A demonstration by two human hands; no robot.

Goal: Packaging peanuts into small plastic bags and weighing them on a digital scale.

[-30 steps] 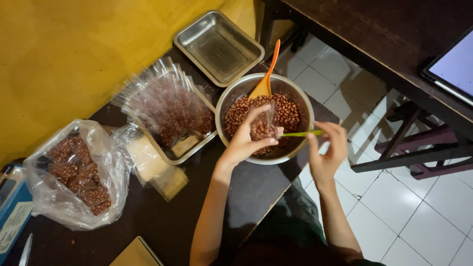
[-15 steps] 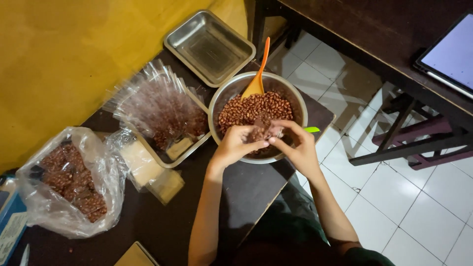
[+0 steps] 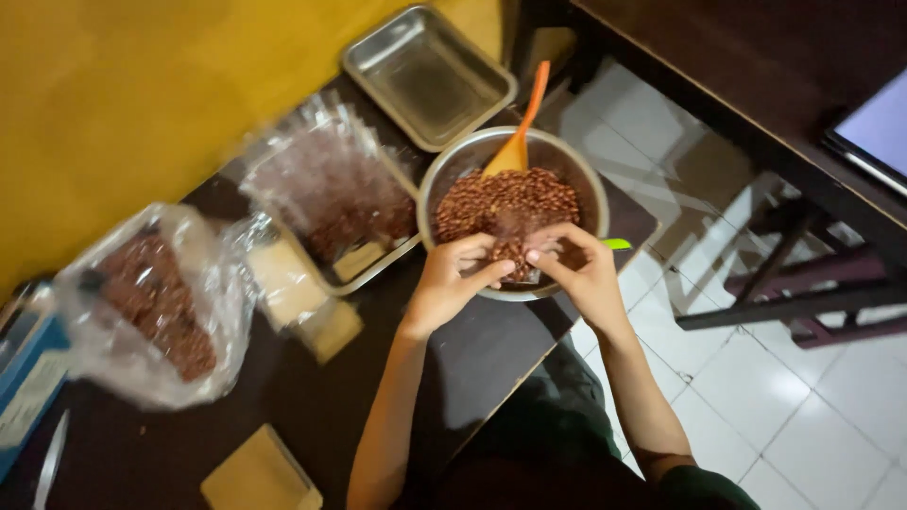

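Note:
A round metal bowl [image 3: 444, 185] full of brown peanuts stands at the table's edge, with an orange spoon [image 3: 521, 123] leaning in it. Over the bowl's near rim, my left hand [image 3: 452, 280] and my right hand [image 3: 578, 267] together pinch a small clear plastic pouch [image 3: 515, 257] partly filled with peanuts. A green scoop [image 3: 616, 244] shows just past my right hand; whether that hand holds it I cannot tell.
A metal tray [image 3: 380, 270] piled with filled clear pouches [image 3: 326, 184] sits left of the bowl. An empty metal tray [image 3: 427, 74] lies behind. A large plastic bag of peanuts [image 3: 151, 302] rests at left, a blue box [image 3: 24, 378] beyond it. A tan card [image 3: 260, 472] lies near.
My right hand came from beside the bowl, where it held the green scoop, to the pouch in my left hand. Both hands now grip the pouch together.

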